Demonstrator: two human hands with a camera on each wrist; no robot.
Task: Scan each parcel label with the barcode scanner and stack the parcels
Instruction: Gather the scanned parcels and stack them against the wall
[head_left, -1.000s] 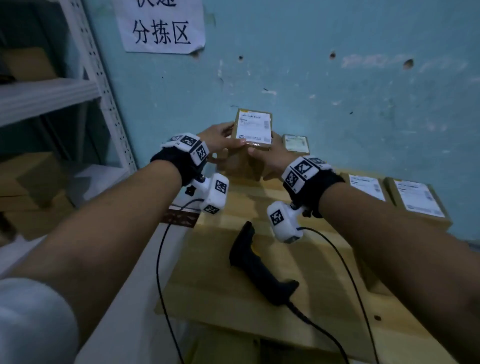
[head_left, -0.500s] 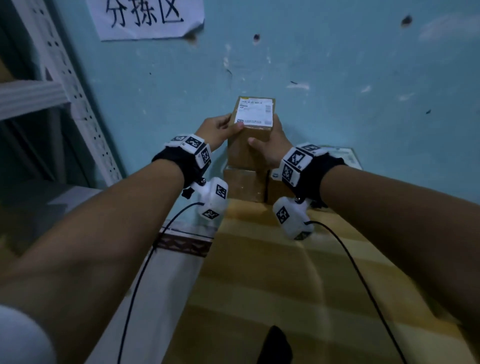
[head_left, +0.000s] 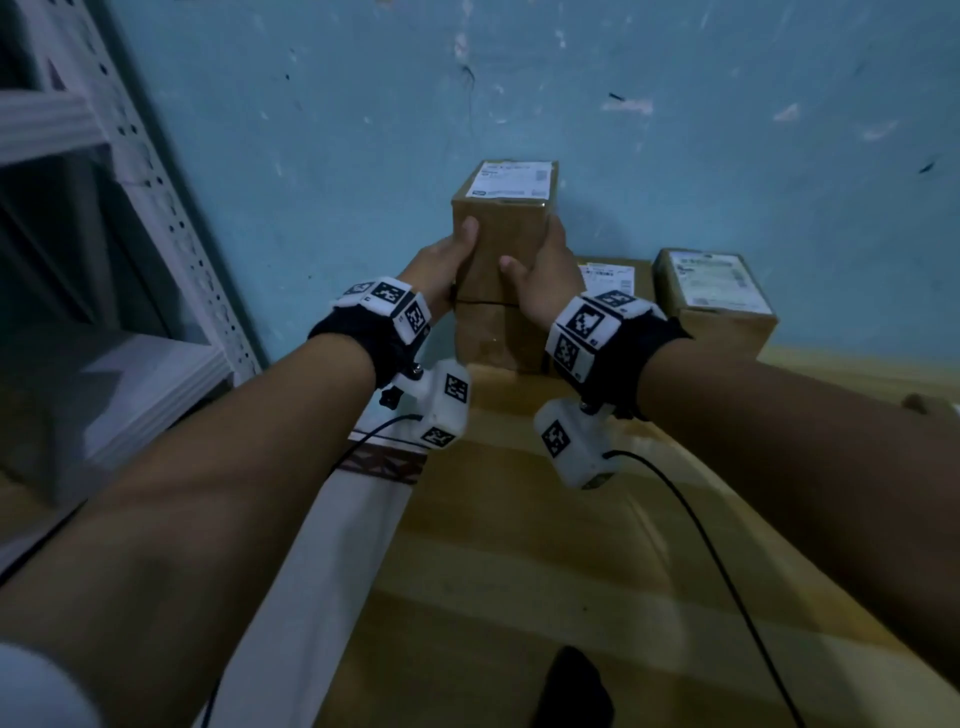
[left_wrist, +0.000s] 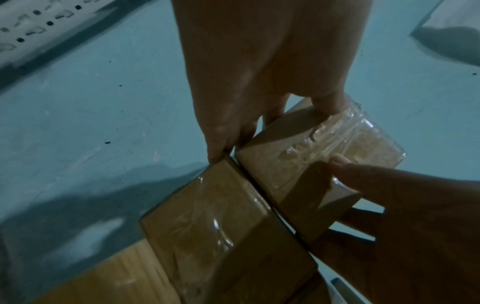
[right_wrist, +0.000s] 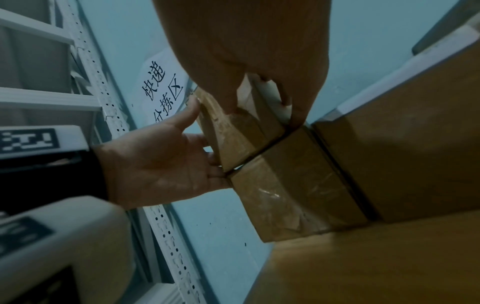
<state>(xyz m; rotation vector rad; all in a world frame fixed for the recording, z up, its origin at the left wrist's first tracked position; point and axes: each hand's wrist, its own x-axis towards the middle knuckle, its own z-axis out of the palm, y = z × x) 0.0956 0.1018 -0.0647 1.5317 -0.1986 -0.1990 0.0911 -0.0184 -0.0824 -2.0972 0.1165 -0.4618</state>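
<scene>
Closest to me, right at the bottom edge of the head view, there's the dark tip of the scanner (head_left: 571, 686) lying on the wooden table (head_left: 519, 571), though so little of it shows that I'm only fairly sure that's what it is. The cables from my wrist cameras trail across the tabletop.

Further out, both my hands are on the top box (head_left: 506, 244). My left hand (head_left: 441, 265) wraps its left side, thumb on the front face and fingers round the far side. My right hand (head_left: 540, 275) does the same on the right, thumb pressed on the front. So both are gripping that one box.

It sits on the bottom box (head_left: 493, 338), with a thin dark seam between them, and the pair is up against the blue wall (head_left: 311, 182). The label (head_left: 511, 179) on the top box faces up.

Just right of the stack there's a second labelled box (head_left: 610, 278), mostly hidden by my wrist, and beside that a third box (head_left: 719, 301) with its label up too.

Off to the left stands a white metal shelf (head_left: 171, 223).
</scene>
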